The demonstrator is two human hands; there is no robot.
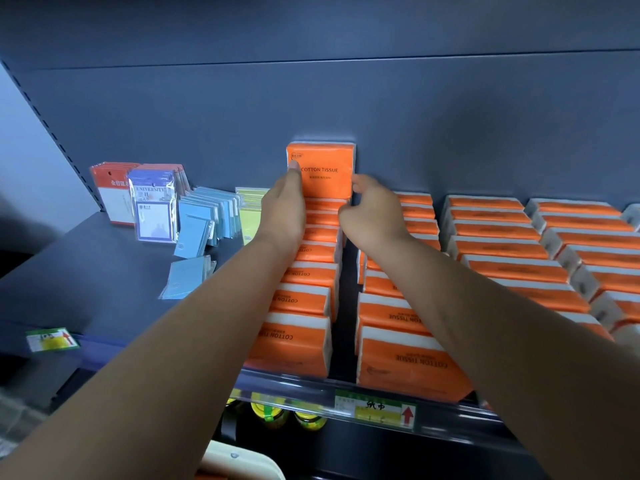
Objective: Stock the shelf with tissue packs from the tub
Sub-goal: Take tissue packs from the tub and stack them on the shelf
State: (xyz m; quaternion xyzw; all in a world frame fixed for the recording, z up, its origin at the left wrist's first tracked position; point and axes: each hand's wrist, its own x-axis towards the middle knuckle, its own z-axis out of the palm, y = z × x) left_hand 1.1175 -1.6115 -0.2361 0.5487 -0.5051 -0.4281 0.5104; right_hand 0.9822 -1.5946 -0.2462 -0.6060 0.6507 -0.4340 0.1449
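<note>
The left grip [285,206] holds the upright tissue pack [320,171] on its left side; the thumb lies straight up the front face and the other fingers are hidden behind the pack's edge. The right grip [374,209] has its fingers curled, with the tips at the pack's right edge; we cannot tell whether it pinches the pack or only touches it. Both forearms reach forward and up from the lower corners, wrists nearly straight, and converge on the pack.

The pack stands with its printed face toward us at the rear end of the left tissue column [304,271], close against the back panel [346,98]. The second tissue column [394,317] runs beside it under the right forearm; a narrow dark gap [341,306] separates the two. Further orange columns [498,237] fill the shelf to the right.

To the left we see bare shelf [104,271]; stationery packs [152,202] and blue notebooks [204,216] stand near the back panel. The price rail [294,386] bounds the front edge and carries a label [377,408]. Above the pack the back panel is uncovered.
</note>
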